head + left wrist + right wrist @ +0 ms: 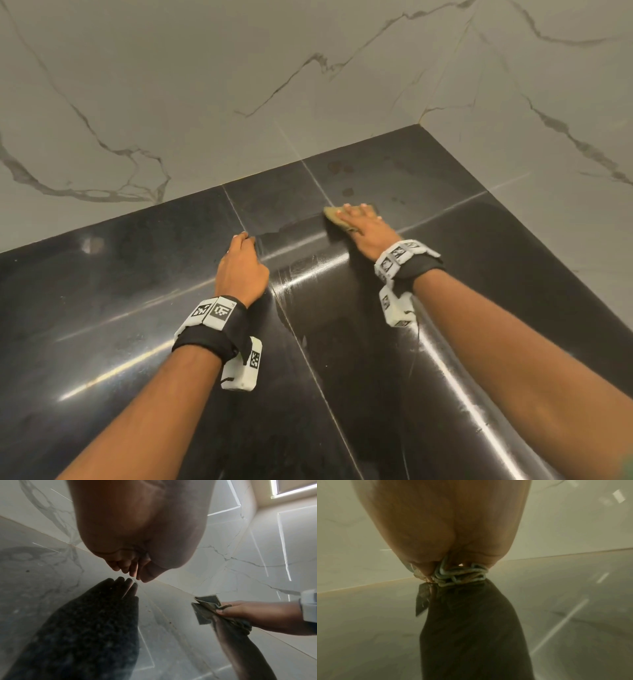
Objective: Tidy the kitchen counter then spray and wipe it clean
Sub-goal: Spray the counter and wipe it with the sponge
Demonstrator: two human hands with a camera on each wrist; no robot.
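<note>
1. A person's right hand [363, 222] presses a crumpled yellow-green cleaning cloth [334, 216] flat against the glossy black stone kitchen counter [137, 308], fingers spread and nearly straight over it; the thumb tucks against the cloth's near edge in the left wrist view.

2. The cloth lies at about 1 o'clock from the counter's middle, near the back wall, its free corner pointing toward 10 o'clock. Its long axis seems to run left to right under the fingers, though most of it is hidden beneath the palm.

3. The left hand [241, 263] rests on the counter near centre, well apart from the cloth, fingers curled under so the tips touch the stone. It holds nothing.

4. A wet streak [294, 229] runs from the left fingertips toward the cloth, and dark droplet marks [347, 192] dot the stone at 12 o'clock of the right hand.

5. Grey-veined white marble wall tiles [205, 102] rise behind and to the right of the counter, meeting in a corner at 1 o'clock.

6. Both wrists carry black straps with white coded marker blocks [214, 310].

7. No containers appear on the counter.
</note>
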